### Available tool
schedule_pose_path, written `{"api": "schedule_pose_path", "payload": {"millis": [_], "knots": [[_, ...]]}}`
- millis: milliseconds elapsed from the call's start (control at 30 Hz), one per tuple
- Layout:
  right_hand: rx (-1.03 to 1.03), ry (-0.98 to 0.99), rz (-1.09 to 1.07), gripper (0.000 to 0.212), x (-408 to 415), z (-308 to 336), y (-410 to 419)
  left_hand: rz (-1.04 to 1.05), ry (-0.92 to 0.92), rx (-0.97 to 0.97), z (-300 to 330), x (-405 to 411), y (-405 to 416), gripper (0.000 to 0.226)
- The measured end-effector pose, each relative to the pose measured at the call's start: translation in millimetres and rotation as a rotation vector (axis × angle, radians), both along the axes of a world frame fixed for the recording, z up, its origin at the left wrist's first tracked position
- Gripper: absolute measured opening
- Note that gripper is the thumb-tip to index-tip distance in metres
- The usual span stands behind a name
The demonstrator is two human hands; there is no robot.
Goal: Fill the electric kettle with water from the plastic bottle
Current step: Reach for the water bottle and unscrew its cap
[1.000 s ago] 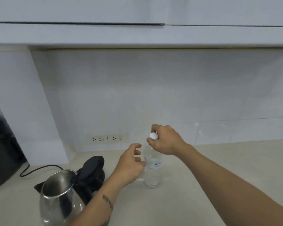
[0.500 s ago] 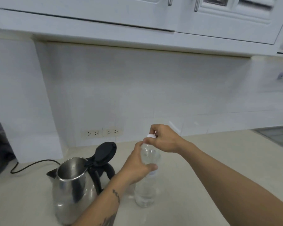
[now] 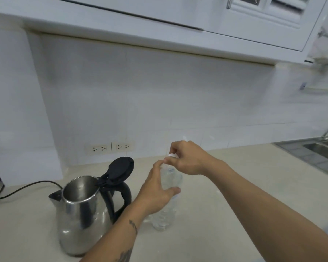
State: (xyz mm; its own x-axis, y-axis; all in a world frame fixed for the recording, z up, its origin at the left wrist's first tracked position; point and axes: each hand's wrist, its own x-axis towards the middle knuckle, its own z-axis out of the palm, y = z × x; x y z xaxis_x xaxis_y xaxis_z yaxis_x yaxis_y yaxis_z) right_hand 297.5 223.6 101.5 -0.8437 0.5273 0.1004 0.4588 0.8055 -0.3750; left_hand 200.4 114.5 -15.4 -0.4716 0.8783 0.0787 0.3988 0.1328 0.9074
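A clear plastic bottle (image 3: 166, 214) stands upright on the pale counter (image 3: 225, 224), with water in it. My left hand (image 3: 155, 191) is wrapped around its upper body. My right hand (image 3: 187, 157) pinches the white cap (image 3: 172, 155) on its neck. To the left stands a steel electric kettle (image 3: 83, 218) with a black handle. Its black lid (image 3: 119, 168) is flipped up and the inside looks bare metal.
The kettle's black cord (image 3: 23, 188) trails left across the counter. Two wall sockets (image 3: 110, 147) sit in the tiled backsplash behind. A steel sink (image 3: 322, 151) and tap lie at the far right. White upper cabinets (image 3: 254, 21) hang overhead.
My left hand has closed around the bottle, which it was only reaching for a second ago. My right hand stays on the cap. The view has swung up and right.
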Motion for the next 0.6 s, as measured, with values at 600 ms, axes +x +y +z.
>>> {"api": "schedule_pose_path", "payload": {"millis": [600], "knots": [[0.139, -0.130, -0.026, 0.025, -9.3, 13.5, 1.5, -0.017, 0.006, -0.092, 0.3, -11.4, 12.9, 0.097]]}}
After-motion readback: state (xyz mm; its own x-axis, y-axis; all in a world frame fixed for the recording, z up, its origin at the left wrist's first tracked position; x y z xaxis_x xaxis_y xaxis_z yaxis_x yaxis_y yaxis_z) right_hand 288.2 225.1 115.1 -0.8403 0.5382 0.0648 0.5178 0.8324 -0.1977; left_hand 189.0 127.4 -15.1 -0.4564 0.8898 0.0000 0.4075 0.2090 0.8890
